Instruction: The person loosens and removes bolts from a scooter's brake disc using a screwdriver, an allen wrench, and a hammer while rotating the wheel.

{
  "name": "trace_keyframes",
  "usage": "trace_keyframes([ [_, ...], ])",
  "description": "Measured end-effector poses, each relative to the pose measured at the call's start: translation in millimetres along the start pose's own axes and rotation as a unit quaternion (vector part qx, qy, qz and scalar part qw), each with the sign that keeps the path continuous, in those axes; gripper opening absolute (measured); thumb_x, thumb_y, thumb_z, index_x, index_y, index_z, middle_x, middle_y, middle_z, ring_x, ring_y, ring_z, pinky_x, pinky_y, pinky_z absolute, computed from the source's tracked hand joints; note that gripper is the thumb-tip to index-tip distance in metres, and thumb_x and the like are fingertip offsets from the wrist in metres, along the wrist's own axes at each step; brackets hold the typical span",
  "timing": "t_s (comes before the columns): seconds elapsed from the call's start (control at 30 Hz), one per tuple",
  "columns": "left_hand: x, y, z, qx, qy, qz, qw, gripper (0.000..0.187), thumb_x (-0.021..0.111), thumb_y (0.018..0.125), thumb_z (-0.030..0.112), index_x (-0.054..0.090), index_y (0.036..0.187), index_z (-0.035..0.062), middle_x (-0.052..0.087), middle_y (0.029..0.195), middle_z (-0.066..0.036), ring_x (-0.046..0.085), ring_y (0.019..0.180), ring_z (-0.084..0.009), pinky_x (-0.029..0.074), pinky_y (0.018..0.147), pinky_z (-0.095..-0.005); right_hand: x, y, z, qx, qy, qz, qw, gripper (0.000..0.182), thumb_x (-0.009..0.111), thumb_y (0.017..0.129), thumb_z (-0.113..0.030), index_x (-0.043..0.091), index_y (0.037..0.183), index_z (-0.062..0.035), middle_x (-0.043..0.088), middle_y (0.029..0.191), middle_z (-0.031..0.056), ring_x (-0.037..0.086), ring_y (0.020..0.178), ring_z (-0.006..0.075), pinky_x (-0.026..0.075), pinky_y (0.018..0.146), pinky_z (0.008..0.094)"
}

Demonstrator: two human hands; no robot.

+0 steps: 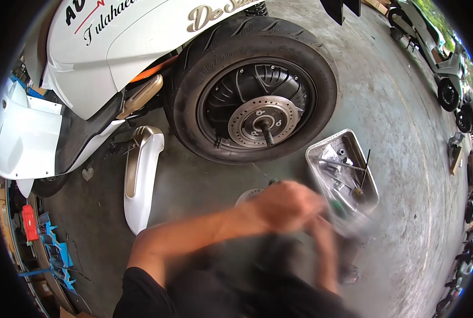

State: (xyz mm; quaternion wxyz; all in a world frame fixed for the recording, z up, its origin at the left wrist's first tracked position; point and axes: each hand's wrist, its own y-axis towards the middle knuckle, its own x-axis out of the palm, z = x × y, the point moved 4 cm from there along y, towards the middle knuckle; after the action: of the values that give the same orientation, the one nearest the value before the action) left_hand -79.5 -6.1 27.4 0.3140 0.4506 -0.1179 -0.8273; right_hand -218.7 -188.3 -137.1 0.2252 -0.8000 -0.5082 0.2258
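The wheel (194,127) stands just beyond the two hands, a little left of the tray, with a perforated brake disc (236,123) and a threaded axle (266,133) at its hub. Nearest, the left hand (286,205) and the right hand (319,209) meet above the floor (406,249), both blurred by motion. The left hand looks curled, but whether either grip is open or closed on something cannot be told. A green blur (342,206) shows beside the right hand, over the near end of the metal tray (375,185). Past the left hand, the rim of a pale disc (247,196) shows. The tray holds loose metal parts and thin rods. Left of it, a white-and-gold cover (146,185) lies on the floor. Beyond are the white bodywork (135,42) with lettering and, far right, a parked scooter (422,42).
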Motion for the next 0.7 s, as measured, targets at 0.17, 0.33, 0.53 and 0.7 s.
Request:
trace_keyframes([
  [0.17,-41,45,-16,0.085,0.077,0.187,0.976,0.018,0.072,0.076,0.017,0.066,0.091,0.0094,0.063,0.065,-0.001,0.063,0.054,-0.0201,0.051,0.052,-0.0342,43,3,24,-0.022,-0.191,-0.057,0.98,0.029,0.064,0.096,-0.025,0.066,0.096,0.0042,0.068,0.077,0.0075,0.06,0.059,0.0122,0.048,0.056,0.0275],
  [0.33,-48,55,-43,0.103,0.092,0.203,0.969,0.016,0.072,0.076,0.014,0.065,0.09,0.0109,0.06,0.062,-0.001,0.061,0.053,-0.0199,0.05,0.052,-0.0333,51,9,35,-0.024,-0.278,-0.088,0.956,0.033,0.065,0.094,-0.029,0.068,0.101,0.0033,0.071,0.079,0.009,0.065,0.065,0.0145,0.051,0.063,0.0294],
  [0.53,-67,50,-77,0.097,0.029,0.306,0.947,0.019,0.072,0.069,0.008,0.06,0.083,0.0102,0.058,0.061,-0.001,0.059,0.051,-0.0225,0.046,0.051,-0.0349,48,12,51,-0.01,-0.251,-0.085,0.964,0.034,0.065,0.093,-0.029,0.068,0.1,0.0033,0.071,0.079,0.0075,0.064,0.065,0.0138,0.049,0.06,0.0292],
  [0.7,-65,52,-36,0.046,0.059,0.173,0.982,0.025,0.066,0.068,0.009,0.058,0.091,0.0087,0.059,0.084,-0.004,0.059,0.074,-0.0246,0.044,0.069,-0.0373,52,9,36,0.008,-0.229,-0.111,0.967,0.034,0.065,0.094,-0.029,0.067,0.1,0.0044,0.069,0.08,0.0068,0.061,0.065,0.0125,0.047,0.059,0.0282],
])
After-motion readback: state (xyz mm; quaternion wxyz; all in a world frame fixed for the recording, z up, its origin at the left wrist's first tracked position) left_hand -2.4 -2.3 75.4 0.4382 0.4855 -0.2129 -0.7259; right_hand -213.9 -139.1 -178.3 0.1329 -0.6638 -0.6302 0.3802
